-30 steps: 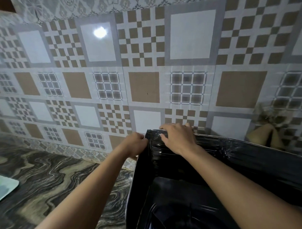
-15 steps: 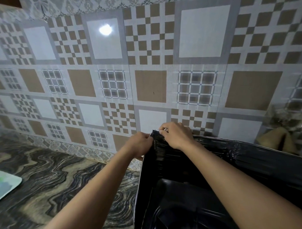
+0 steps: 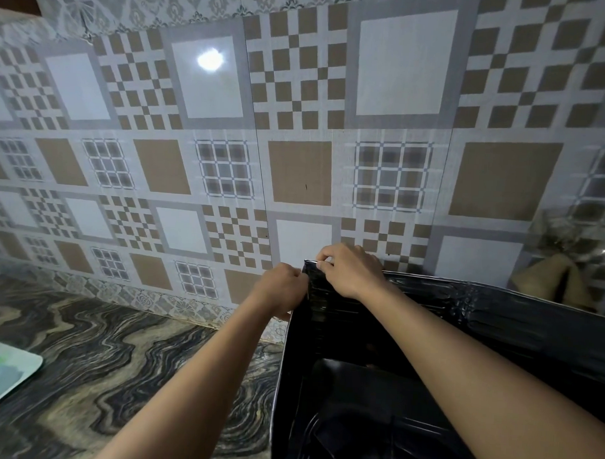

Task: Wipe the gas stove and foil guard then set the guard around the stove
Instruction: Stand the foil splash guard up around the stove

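Both hands pinch the top corner of the dark foil guard (image 3: 497, 315): the right hand (image 3: 353, 270) from inside, the left hand (image 3: 282, 288) at its 9 o'clock outside. The guard stands upright around the black stove (image 3: 373, 420), at 5 o'clock on the marbled counter (image 3: 101, 359).

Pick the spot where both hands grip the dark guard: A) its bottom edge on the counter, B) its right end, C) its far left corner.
C: the left hand and right hand pinch the guard at its upright far left corner by the tiled wall.
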Demonstrator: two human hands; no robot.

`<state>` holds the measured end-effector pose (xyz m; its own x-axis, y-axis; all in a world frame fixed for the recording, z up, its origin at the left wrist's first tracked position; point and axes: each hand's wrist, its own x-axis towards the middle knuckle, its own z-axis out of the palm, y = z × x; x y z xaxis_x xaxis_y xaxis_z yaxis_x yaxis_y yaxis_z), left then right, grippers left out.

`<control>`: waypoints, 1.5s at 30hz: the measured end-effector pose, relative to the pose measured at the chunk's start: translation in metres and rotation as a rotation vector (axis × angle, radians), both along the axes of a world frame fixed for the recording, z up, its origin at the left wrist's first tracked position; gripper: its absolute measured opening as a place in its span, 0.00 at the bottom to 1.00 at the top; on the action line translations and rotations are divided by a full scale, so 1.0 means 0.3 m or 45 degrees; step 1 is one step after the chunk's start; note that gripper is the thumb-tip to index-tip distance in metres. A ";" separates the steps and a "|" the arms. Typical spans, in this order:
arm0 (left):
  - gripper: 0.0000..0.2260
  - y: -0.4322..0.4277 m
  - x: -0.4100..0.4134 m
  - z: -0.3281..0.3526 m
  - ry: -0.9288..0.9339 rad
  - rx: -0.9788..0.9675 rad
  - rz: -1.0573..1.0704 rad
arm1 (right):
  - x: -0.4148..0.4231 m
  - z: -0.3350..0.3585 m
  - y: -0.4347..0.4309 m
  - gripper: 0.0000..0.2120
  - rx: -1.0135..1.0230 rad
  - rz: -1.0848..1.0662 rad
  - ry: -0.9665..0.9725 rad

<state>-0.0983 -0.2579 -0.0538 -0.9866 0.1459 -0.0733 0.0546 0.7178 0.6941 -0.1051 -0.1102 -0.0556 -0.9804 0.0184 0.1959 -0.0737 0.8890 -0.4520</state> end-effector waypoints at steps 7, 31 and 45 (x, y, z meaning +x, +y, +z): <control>0.14 -0.007 0.004 0.004 -0.013 -0.020 -0.029 | 0.001 0.005 -0.005 0.09 0.002 -0.009 -0.025; 0.15 0.005 0.018 0.004 0.012 0.022 -0.009 | 0.008 0.002 -0.001 0.10 -0.027 0.043 -0.031; 0.17 -0.027 0.018 0.007 0.067 -0.073 -0.040 | 0.050 0.040 0.055 0.17 -0.023 0.114 -0.010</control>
<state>-0.0929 -0.2660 -0.0517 -0.9843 0.1737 -0.0303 0.1130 0.7535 0.6477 -0.0901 -0.0935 -0.0436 -0.9798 -0.0660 0.1890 -0.1491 0.8708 -0.4686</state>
